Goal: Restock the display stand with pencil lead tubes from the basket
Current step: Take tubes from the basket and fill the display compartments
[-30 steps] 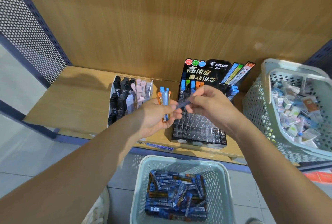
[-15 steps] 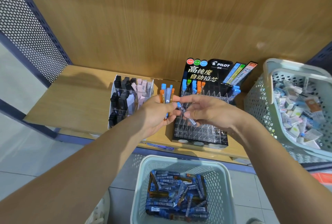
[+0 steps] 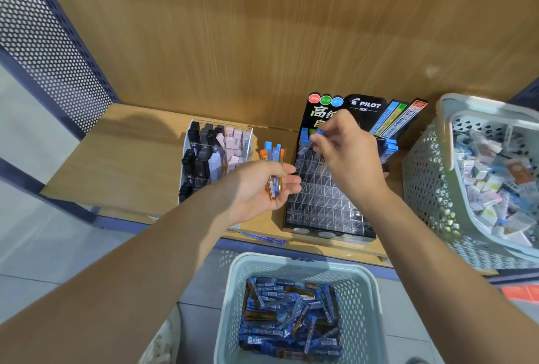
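Note:
A black Pilot display stand (image 3: 323, 203) with clear slots sits on the wooden shelf. My right hand (image 3: 347, 153) pinches one blue-capped lead tube (image 3: 309, 142) over the stand's upper left rows. My left hand (image 3: 259, 188) holds a small bunch of lead tubes (image 3: 273, 168), blue and orange capped, upright just left of the stand. A pale green basket (image 3: 294, 261) on the floor below holds many blue and orange lead tubes (image 3: 291, 314).
A clear organizer (image 3: 215, 156) with black and pink items stands left of my hands. A second pale basket (image 3: 431, 174) full of small boxed items sits on the shelf at right. A perforated metal panel (image 3: 43, 42) closes the left side. A wooden wall stands behind.
My right hand has taken one tube from the bunch and carried it up and right to the stand's top rows. My left hand dropped slightly with the remaining tubes.

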